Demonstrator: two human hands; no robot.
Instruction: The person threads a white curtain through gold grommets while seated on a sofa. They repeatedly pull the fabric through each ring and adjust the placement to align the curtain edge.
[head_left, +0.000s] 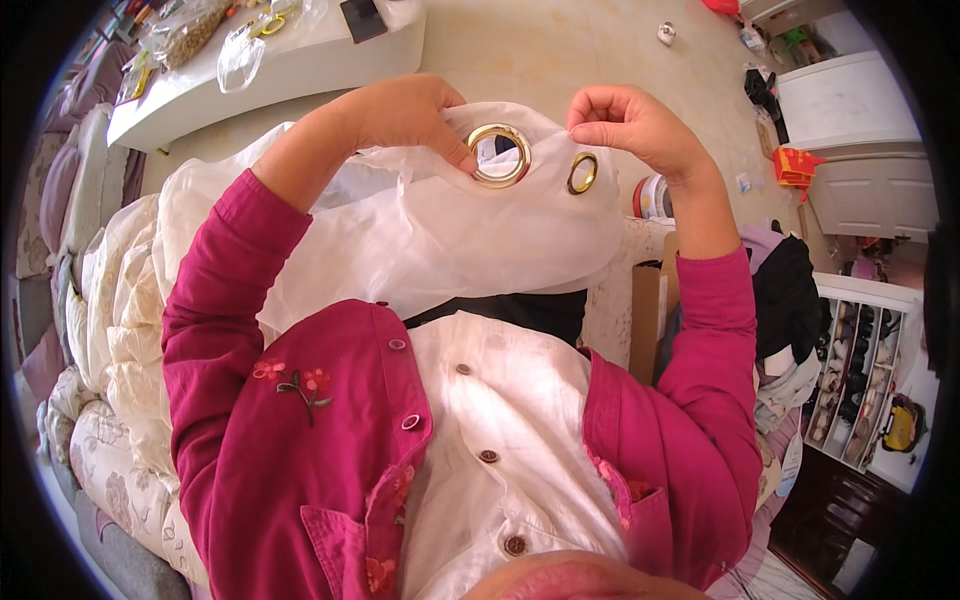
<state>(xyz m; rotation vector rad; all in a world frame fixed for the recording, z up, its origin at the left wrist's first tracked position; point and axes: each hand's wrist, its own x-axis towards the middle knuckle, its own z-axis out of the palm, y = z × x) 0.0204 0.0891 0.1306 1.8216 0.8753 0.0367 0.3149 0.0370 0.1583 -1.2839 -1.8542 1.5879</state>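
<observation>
A sheer white curtain (450, 232) drapes across my lap and over to the left. My left hand (409, 116) grips its top band, the thumb resting against a large gold grommet ring (501, 155). Through that ring some white and dark material shows. A second gold grommet ring (582, 173) sits to the right and is seen at a slant. Just above it, my right hand (630, 124) pinches the curtain's edge between thumb and forefinger. The fabric between both hands is lifted. The left fingers are partly hidden behind the cloth.
A white table (337, 64) at upper left carries a phone (363, 20), a roll of tape (274, 25) and plastic bags. Bunched cream fabric (127, 315) lies on the floral sofa at left. To the right are a cardboard box (646, 322), dark clothes (784, 300) and a shoe rack (855, 367).
</observation>
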